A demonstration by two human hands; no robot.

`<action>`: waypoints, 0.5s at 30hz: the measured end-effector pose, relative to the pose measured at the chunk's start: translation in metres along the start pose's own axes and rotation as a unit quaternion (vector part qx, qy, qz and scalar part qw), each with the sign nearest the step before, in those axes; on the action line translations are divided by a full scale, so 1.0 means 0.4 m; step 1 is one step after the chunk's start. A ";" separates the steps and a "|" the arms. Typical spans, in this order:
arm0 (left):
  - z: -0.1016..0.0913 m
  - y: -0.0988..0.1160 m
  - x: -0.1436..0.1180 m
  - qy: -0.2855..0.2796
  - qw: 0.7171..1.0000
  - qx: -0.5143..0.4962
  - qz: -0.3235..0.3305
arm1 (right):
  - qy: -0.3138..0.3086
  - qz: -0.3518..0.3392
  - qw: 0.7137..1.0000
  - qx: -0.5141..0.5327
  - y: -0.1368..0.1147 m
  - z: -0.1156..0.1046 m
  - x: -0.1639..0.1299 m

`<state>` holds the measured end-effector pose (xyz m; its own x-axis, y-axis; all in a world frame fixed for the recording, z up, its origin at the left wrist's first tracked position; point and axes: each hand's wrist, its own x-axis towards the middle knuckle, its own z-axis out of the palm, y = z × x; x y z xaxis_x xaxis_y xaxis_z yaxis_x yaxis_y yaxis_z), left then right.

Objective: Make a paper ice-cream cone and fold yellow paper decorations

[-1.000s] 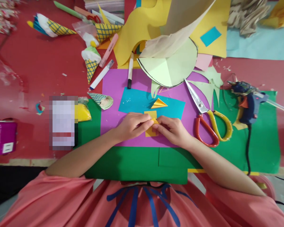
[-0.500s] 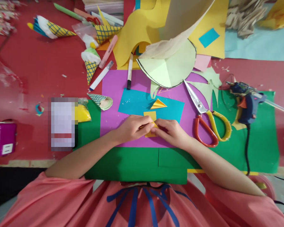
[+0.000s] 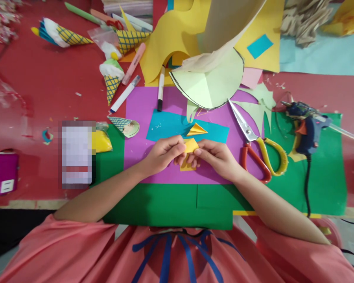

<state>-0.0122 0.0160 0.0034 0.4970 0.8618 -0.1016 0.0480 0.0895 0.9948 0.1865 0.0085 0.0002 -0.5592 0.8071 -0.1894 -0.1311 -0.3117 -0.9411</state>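
Observation:
A small piece of yellow paper (image 3: 191,145) is pinched between my two hands, its upper face showing. My left hand (image 3: 166,154) grips its left edge with thumb and fingers. At the right edge, my right hand (image 3: 215,157) holds it the same way. Below the fingers, another yellow paper piece (image 3: 187,167) lies on the purple sheet (image 3: 137,157), partly covered by my hands. Just beyond them, a folded yellow paper triangle (image 3: 196,129) rests on the blue paper (image 3: 162,125).
Large scissors (image 3: 249,135) lie open to the right, near a hot glue gun (image 3: 308,129). Paper ice cream cones (image 3: 111,84) and markers (image 3: 125,94) sit at the upper left. A pale green paper circle (image 3: 212,84) is beyond the blue paper. A green sheet (image 3: 165,200) lies nearest me.
The yellow paper between my fingers has been raised and turned, so more of its face shows. My hands have moved slightly apart, fingers now curled beneath it.

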 end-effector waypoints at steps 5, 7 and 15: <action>-0.004 -0.005 0.002 0.003 1.000 0.005 -0.003 | 0.023 0.013 0.999 0.035 -0.003 -0.006 0.003; -0.004 -0.005 0.004 0.031 0.999 0.009 0.006 | 0.023 0.015 0.998 0.048 -0.003 -0.007 0.003; -0.010 -0.007 0.007 0.048 0.998 -0.041 -0.006 | 0.034 0.048 0.995 0.082 -0.011 -0.007 0.005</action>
<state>-0.0144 0.0200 0.0001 0.4121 0.9035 -0.1180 -0.0197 0.1383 0.9902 0.1881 0.0128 0.0032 -0.5198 0.8002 -0.2990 -0.2154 -0.4615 -0.8606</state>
